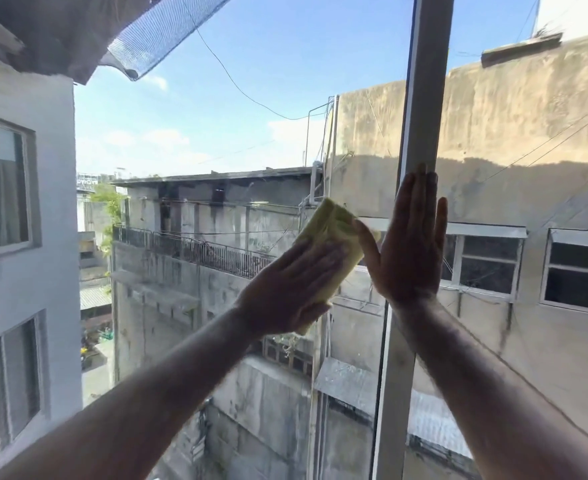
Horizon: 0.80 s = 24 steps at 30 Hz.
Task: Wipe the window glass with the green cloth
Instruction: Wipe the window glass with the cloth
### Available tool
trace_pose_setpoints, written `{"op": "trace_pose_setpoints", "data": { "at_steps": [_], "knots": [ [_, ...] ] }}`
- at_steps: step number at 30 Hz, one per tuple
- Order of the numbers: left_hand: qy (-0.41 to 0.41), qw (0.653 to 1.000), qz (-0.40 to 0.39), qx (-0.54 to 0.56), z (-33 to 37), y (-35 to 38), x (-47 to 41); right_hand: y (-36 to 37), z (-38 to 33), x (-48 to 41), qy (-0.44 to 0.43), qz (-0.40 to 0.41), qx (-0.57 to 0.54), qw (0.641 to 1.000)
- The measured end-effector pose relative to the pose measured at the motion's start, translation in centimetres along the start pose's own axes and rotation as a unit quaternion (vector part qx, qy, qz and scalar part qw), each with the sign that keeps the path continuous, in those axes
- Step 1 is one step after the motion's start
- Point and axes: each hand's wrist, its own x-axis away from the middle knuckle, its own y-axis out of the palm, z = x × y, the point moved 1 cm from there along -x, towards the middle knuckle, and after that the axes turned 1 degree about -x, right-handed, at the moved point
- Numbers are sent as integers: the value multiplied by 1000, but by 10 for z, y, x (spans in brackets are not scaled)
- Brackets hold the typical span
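A person faces a large clear window glass pane (216, 140) from indoors, both bare forearms raised. The left hand (289, 289) lies flat, fingers together, pressing a folded yellow-green cloth (330, 233) against the glass; its grip is not curled round the cloth but spread over it, likely so the whole palm pushes the fabric evenly as it rubs. The cloth sits near the pane's middle height, just left of a pale grey vertical metal frame bar (424, 98). The right hand (412, 240) is empty, its grip released and fingers straight, flat against the frame bar and the glass beside it, probably to brace the body or steady the sash. Its thumb reaches toward the cloth's upper edge and appears to touch it. That bracing hand and the bar stand in the way of any wipe to the right, so strokes seem easiest leftward, up or down. Through the glass are weathered concrete buildings (528, 140), a dark railed balcony (195, 247), a sagging black cable (244, 91), a netted awning (154, 32) and blue sky.
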Motion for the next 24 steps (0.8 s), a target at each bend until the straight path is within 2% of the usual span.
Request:
{"op": "trace_pose_setpoints", "data": {
  "at_steps": [2,4,6,8,9,11,14,16,17,19,21,24],
  "knots": [
    [-37,999,-8,1,-8,-2,51,0,-1,0,2,-6,-7,1000],
    [-185,983,13,-17,-33,-9,82,1,0,0,6,-11,-11,1000],
    [-375,926,46,-17,-66,-19,74,1,0,0,6,-16,-13,1000],
    [-488,869,87,3,-91,-32,32,0,-1,0,5,-19,-13,1000],
    [-497,862,99,10,-98,-37,8,0,-1,0,6,-19,-14,1000],
    [-433,896,101,5,-92,-36,-33,0,0,0,7,-17,-15,1000],
    [-194,979,70,-2,-41,-14,-50,-1,-1,0,7,-1,-11,1000],
    [-48,999,15,7,-7,-3,-18,-1,-2,1,4,9,-4,1000],
    [-22,1000,-6,11,0,1,6,-1,-2,1,4,8,-6,1000],
    [-63,998,-11,14,-5,1,57,-1,-3,0,11,-2,-18,1000],
    [-173,985,6,-2,-24,-7,92,-2,-3,-2,16,-13,-22,1000],
    [-338,941,28,-4,-62,-19,85,-3,-2,-2,18,-17,-22,999]
  ]
}}
